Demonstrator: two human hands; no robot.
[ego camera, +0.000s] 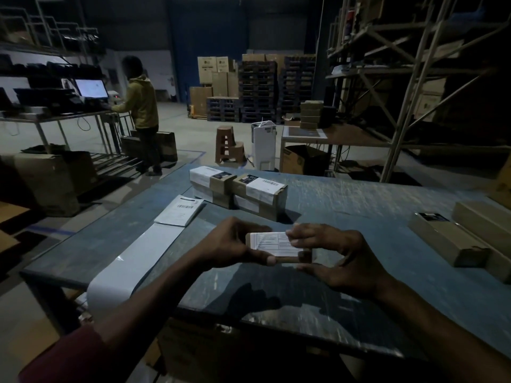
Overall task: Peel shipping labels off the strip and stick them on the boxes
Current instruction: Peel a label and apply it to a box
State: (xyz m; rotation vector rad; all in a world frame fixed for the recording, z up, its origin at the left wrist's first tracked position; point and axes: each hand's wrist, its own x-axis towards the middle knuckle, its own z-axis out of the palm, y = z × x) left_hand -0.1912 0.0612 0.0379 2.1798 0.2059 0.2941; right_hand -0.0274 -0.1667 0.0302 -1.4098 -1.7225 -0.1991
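At centre frame, above the bench (pixel 359 205): one small oblong cardboard box (pixel 279 248), held end to end between both hands and lifted clear of the surface. Left hand (pixel 235 246) closed round its left end, thumb beneath. Right hand (pixel 340 255) gripping the right end, fingertips pressed on a white printed label (pixel 276 241) that covers the box's top face.

Bench: flat, grey-blue, scuffed and streaked, near edge running across the lower frame. Wide bare area at centre right, between the held box and the far edge.

Left of centre: glossy white backing strip (pixel 132 261), smooth, lying diagonally and drooping over the near-left bench edge; one printed label (pixel 181 210) on its far end.

Upper centre: two labelled boxes (pixel 237 189), brown card wrapped in white paper, end to end near the far edge.

Right edge of frame: plain boxes (pixel 448 239), long, matte brown, side by side, one with a dark sticker.

Upper left: a person (pixel 141 106) standing at a lit screen, well apart.
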